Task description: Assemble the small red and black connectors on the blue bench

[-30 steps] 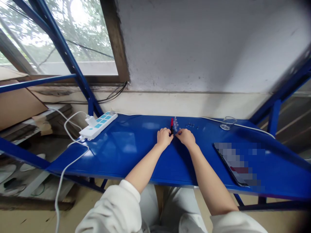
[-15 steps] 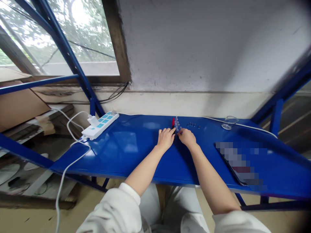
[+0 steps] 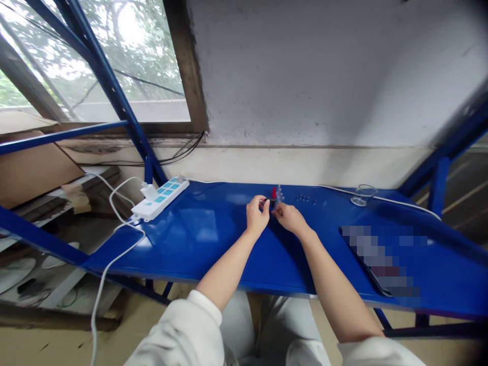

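Note:
A translucent, knobbly strip (image 3: 279,193), much like a plastic terminal block, stands out against the blue table between my hands. Beside it on the left is a small red piece (image 3: 273,192). My left hand (image 3: 258,213) is closed, with thumb and forefinger pinching a thin dark piece (image 3: 272,200) that points toward the strip. At the strip's near end my right hand (image 3: 290,217) is closed in a pinch, and its fingers hide whatever lies between them. Several tiny dark pieces (image 3: 304,198), too small to name, lie right of the strip.
A white power strip (image 3: 160,199) with a plug and cable sits at the table's left end. On the right are a clear round dish (image 3: 364,195) and a dark flat object (image 3: 375,264), partly blurred out. Blue frame posts (image 3: 438,188) flank the blue table (image 3: 213,254).
My left hand has drawn back slightly from the strip, its fingers going from stretched out to a pinch on the dark piece. My right hand stays at the strip's near end.

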A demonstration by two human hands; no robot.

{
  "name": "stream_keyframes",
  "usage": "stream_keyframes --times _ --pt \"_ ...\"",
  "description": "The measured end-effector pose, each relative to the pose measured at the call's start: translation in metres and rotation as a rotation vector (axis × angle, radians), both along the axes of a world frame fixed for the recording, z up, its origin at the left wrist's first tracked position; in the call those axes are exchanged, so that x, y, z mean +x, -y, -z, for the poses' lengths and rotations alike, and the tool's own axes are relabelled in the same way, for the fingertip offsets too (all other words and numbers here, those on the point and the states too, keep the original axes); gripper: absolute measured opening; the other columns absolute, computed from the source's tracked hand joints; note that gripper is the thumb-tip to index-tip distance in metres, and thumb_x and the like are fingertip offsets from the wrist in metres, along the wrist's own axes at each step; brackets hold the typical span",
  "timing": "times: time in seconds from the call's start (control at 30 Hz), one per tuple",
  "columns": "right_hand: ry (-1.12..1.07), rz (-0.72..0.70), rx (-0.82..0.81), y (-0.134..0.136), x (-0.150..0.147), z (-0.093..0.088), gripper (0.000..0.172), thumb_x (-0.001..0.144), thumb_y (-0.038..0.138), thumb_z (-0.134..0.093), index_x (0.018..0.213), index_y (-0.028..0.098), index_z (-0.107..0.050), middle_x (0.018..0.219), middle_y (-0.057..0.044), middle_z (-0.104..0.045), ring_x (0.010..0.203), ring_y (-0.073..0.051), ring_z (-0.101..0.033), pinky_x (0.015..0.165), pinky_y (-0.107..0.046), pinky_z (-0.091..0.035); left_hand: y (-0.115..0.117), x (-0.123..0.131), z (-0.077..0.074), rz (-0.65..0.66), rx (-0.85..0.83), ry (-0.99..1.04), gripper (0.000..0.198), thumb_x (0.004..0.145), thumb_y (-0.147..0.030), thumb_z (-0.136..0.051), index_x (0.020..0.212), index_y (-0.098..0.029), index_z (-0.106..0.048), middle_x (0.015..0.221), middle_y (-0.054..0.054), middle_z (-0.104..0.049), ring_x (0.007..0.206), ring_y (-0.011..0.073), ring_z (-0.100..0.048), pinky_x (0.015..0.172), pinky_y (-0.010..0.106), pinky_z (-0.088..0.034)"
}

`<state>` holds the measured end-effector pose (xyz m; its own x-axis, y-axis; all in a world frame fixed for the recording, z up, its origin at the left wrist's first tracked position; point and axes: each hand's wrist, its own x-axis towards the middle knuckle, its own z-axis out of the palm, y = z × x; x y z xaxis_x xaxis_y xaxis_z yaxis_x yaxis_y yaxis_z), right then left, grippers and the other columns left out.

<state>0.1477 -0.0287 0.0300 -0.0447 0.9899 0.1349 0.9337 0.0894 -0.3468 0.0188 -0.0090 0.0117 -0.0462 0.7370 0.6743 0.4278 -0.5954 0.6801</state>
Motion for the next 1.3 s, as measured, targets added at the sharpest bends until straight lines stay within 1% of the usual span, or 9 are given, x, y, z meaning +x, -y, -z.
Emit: stream_keyframes --times 0.17,0.3,0.47,0.63,0.83,0.9,0.97,1.1,1.3 --pt "-0.013 -0.067 0.018 0.001 -0.001 0.000 0.012 0.080 0.028 -0.048 0.081 0.018 -0.055 0.069 -0.004 -0.061 0.060 -0.012 -0.054 0.054 -0.020 -0.029 0.001 -0.002 -0.002 -0.003 -0.035 0.010 0.022 0.085 -0.028 -0.042 0.098 -0.016 -0.054 0.086 0.006 -0.061 0.075 0.0125 -0.058 0.074 0.026 -0.045" --pt "-0.001 -0.085 0.018 0.003 -0.003 -0.004 0.011 0.080 0.025 -0.046 0.084 0.018 -0.054 0.070 -0.005 -0.061 0.063 -0.013 -0.055 0.055 -0.020 -0.029 0.008 -0.003 -0.009 0.050 -0.035 -0.087 0.029 0.088 -0.025 -0.034 0.107 -0.019 -0.055 0.103 0.007 -0.059 0.096 0.0152 -0.055 0.087 0.029 -0.042" --pt "0.028 -0.080 -0.006 0.005 -0.007 -0.004 0.014 0.082 0.025 -0.043 0.087 0.017 -0.053 0.075 -0.007 -0.062 0.067 -0.015 -0.057 0.053 -0.022 -0.028 0.010 0.001 -0.004 0.158 -0.070 -0.142 0.029 0.088 -0.023 -0.034 0.104 -0.020 -0.057 0.100 0.006 -0.060 0.094 0.0140 -0.056 0.086 0.028 -0.044" --pt "0.083 -0.029 -0.078 0.004 -0.008 -0.001 0.014 0.080 0.026 -0.045 0.087 0.017 -0.054 0.078 -0.008 -0.063 0.070 -0.017 -0.058 0.052 -0.023 -0.027 0.001 0.001 0.006 0.078 -0.125 -0.109 0.025 0.086 -0.018 -0.035 0.099 -0.018 -0.057 0.099 0.007 -0.060 0.092 0.0143 -0.056 0.085 0.028 -0.044" --pt "0.069 -0.020 -0.079 0.003 -0.007 0.000 0.016 0.081 0.030 -0.045 0.085 0.017 -0.054 0.079 -0.006 -0.062 0.071 -0.015 -0.058 0.054 -0.022 -0.029 -0.014 -0.010 0.003 -0.018 -0.189 -0.015 0.025 0.082 -0.012 -0.035 0.096 -0.015 -0.056 0.091 0.007 -0.062 0.086 0.0137 -0.058 0.081 0.029 -0.046" --pt "0.062 -0.019 -0.084 0.003 -0.007 0.000 0.015 0.081 0.030 -0.047 0.084 0.018 -0.055 0.078 -0.006 -0.062 0.072 -0.015 -0.058 0.054 -0.022 -0.029 -0.019 -0.017 0.001 0.000 -0.272 -0.097 0.024 0.079 -0.010 -0.039 0.093 -0.015 -0.058 0.087 0.006 -0.063 0.082 0.0143 -0.059 0.079 0.030 -0.047" --pt "0.055 -0.018 -0.089 0.002 -0.008 0.001 0.015 0.080 0.030 -0.048 0.084 0.018 -0.055 0.078 -0.005 -0.062 0.072 -0.015 -0.058 0.054 -0.022 -0.029 -0.022 -0.023 0.001 0.077 -0.351 -0.256 0.022 0.075 -0.010 -0.045 0.090 -0.016 -0.060 0.083 0.005 -0.063 0.078 0.0151 -0.059 0.076 0.030 -0.047" --pt "0.050 -0.030 -0.087 0.001 -0.010 0.002 0.013 0.079 0.029 -0.049 0.083 0.019 -0.055 0.075 -0.004 -0.062 0.069 -0.014 -0.057 0.052 -0.021 -0.028 -0.020 -0.034 0.001 0.229 -0.346 -0.546 0.028 0.070 -0.014 -0.055 0.096 -0.020 -0.061 0.087 0.004 -0.061 0.081 0.0166 -0.056 0.076 0.030 -0.045" --pt "0.047 -0.025 -0.064 0.002 -0.013 0.004 0.014 0.080 0.032 -0.050 0.083 0.019 -0.056 0.074 -0.003 -0.062 0.067 -0.013 -0.057 0.052 -0.021 -0.028 -0.013 -0.041 0.003 0.224 -0.344 -0.664 0.031 0.075 -0.024 -0.055 0.105 -0.026 -0.059 0.092 0.004 -0.057 0.089 0.0182 -0.051 0.080 0.032 -0.041"
